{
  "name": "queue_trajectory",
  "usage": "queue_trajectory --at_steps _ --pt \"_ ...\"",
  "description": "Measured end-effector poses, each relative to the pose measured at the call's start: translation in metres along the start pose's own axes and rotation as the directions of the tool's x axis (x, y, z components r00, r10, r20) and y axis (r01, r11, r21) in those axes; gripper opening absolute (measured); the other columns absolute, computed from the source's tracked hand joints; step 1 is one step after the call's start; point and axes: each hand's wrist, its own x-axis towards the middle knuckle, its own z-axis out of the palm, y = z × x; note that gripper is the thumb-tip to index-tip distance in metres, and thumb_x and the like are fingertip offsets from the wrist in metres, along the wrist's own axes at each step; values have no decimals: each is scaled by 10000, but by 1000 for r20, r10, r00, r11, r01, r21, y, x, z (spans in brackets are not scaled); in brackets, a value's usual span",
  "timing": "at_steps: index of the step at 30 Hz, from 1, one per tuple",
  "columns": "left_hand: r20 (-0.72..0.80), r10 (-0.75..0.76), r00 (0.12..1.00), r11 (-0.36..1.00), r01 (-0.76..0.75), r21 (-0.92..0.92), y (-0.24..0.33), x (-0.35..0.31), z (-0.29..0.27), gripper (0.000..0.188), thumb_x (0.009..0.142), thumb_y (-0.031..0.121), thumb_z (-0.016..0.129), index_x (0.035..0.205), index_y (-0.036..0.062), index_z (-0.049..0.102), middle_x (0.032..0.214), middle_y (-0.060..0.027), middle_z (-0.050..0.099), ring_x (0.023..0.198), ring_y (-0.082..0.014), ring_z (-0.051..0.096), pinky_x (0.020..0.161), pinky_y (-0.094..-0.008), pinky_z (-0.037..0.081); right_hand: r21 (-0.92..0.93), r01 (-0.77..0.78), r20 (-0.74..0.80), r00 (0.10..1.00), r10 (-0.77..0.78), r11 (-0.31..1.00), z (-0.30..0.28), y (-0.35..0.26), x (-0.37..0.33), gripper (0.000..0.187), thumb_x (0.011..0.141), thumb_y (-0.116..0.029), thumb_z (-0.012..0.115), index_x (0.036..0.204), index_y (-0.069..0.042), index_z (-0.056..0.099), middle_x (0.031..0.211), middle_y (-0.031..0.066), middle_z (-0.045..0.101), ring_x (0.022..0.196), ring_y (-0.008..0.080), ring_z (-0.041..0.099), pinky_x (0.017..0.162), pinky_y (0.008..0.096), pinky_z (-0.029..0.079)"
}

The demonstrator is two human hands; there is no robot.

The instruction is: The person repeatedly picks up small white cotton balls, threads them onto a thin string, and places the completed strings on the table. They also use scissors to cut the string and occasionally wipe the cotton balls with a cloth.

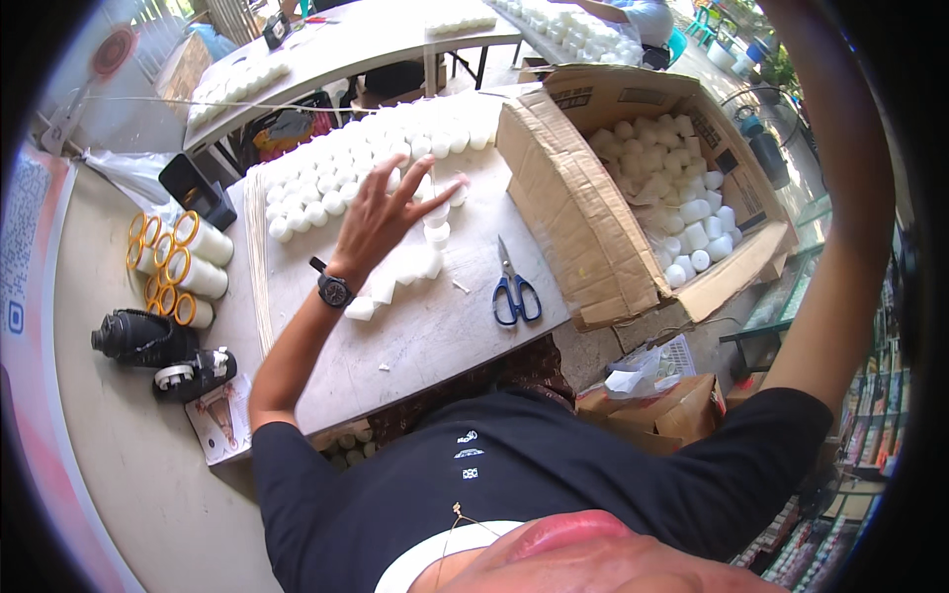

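Observation:
My left hand (390, 210), with a black watch on its wrist, hovers over the table, fingers stretched and spread. Just under and beside its fingertips a short line of small white rounded cylinders (420, 259) curves toward me. Whether the fingers touch a thin strand there is too fine to tell. Beyond the hand, rows of similar white pieces (326, 183) lie close together. Blue-handled scissors (515, 296) rest to the right, blades slightly apart. My right arm (845, 227) reaches up along the right side; its hand is outside the picture.
At right stands an open cardboard box (583, 217) partly filled with white cylinders. Long pale strands (259, 257) lie along the table's left edge. Further left are yellow-rimmed white rolls (198, 272), a black bottle (143, 336) and a black case (198, 190). Another person (647, 20) sits at the back.

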Motion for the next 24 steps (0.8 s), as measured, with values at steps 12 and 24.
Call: queue_trajectory --at_steps 12,24 --pt "309 -151 939 569 338 -750 -37 33 -32 122 814 92 673 840 25 575 782 -118 596 805 -252 593 791 -371 500 117 -540 374 801 467 833 61 -76 -123 146 929 -235 610 941 -144 724 835 92 708 798 253 697 734 395 546" --pt "626 -407 665 -624 298 -722 9 -39 36 321 984 57 582 1301 21 622 1230 -129 683 1046 -174 678 889 -285 525 742 -666 616 724 311 80 42 -197 -96 162 957 -151 565 965 -12 647 781 161 665 718 342 639 672 404 502"
